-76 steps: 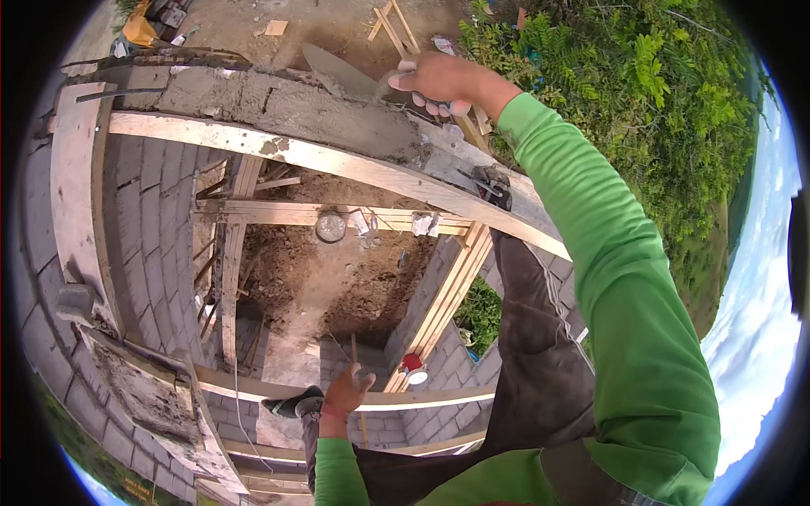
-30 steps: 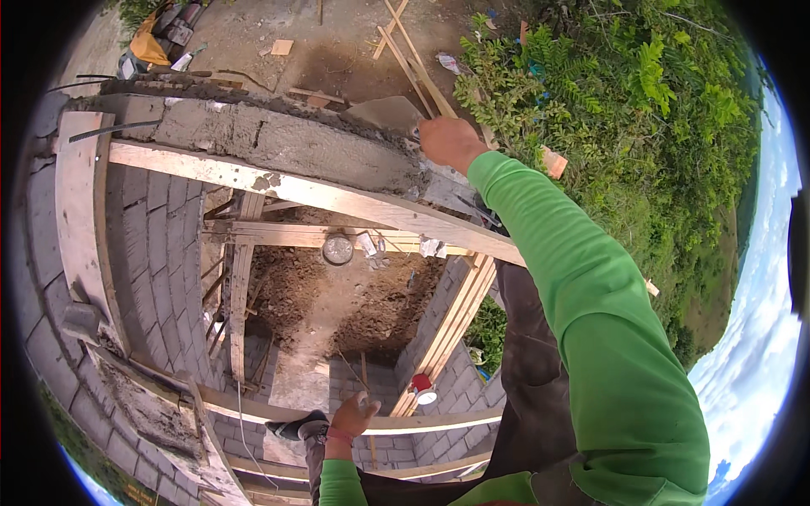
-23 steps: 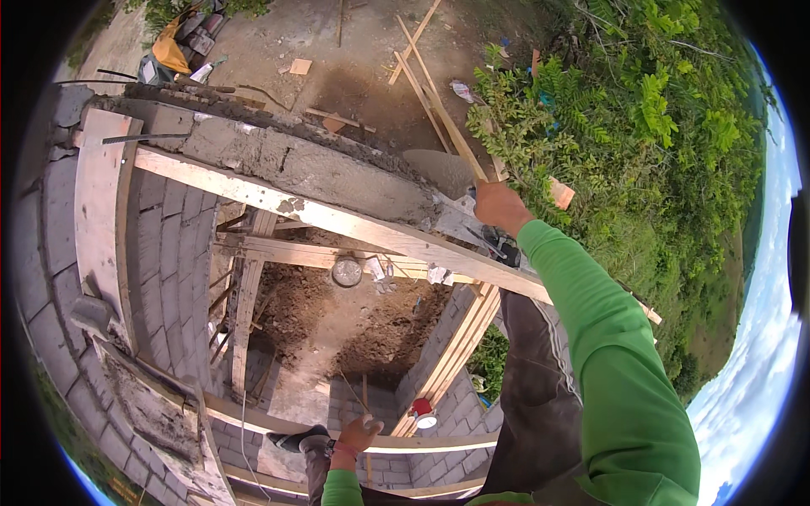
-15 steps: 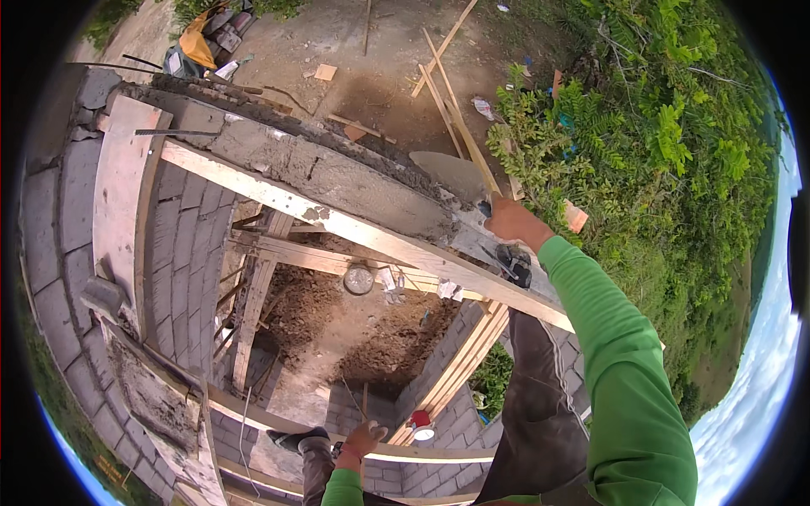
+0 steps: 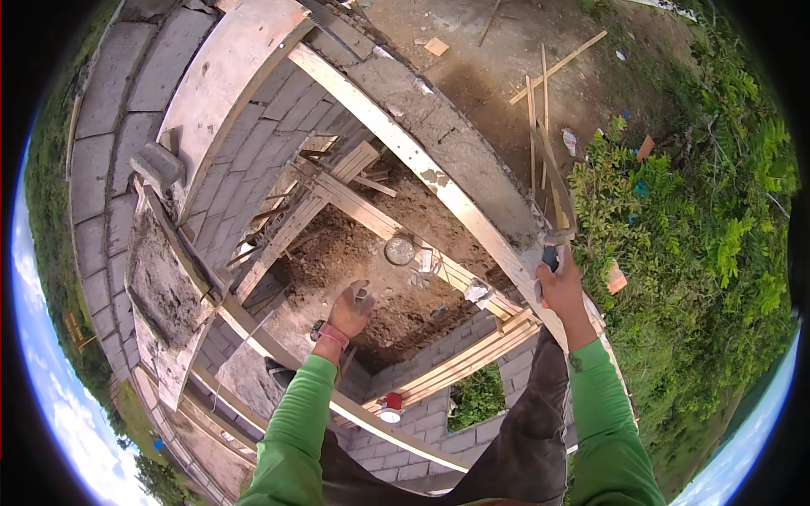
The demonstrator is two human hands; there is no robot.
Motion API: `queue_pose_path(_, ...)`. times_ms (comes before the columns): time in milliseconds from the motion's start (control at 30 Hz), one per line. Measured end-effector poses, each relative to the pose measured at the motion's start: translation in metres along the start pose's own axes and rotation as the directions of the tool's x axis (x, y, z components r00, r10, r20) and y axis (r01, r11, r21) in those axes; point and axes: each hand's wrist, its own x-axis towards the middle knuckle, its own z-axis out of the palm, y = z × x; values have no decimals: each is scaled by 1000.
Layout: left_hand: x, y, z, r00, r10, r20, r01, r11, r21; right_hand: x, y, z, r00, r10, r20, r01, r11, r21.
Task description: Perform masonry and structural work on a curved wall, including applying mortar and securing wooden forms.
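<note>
My right hand (image 5: 565, 291) is closed round the dark handle of a trowel (image 5: 552, 255), above the near right end of the wall top. Its blade points away from me and shows nearly edge-on. Fresh grey mortar (image 5: 477, 181) covers the wall top, with a long wooden plank (image 5: 396, 143) along its inner side. My left hand (image 5: 348, 314) hangs over the opening inside the walls, fingers curled in. Something small and greyish shows at its fingertips, too unclear to name.
A mortar-smeared board (image 5: 169, 295) lies at the left, beside a grey block piece (image 5: 158, 167). Wooden braces (image 5: 287, 244) cross the opening, with a round bucket (image 5: 400, 250) and soil below. A red and white can (image 5: 391, 407) is near my legs. Bushes (image 5: 692, 253) grow close on the right.
The view has swung, so the wall top slants more steeply. My right hand has drawn nearer and the trowel blade has turned from flat to edge-on. My left hand has risen and reached forward.
</note>
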Motion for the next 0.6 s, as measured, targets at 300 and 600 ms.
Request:
queue_pose_path(300, 295, 146, -44, 744, -436, -506, 191, 865, -464, -77, 45, 7, 998, 63, 22, -66, 983, 169)
queue_pose_path(600, 303, 166, -37, 507, -561, -654, 220, 818, -531, 14, -33, -40, 991, -71, 117, 98, 965, -244)
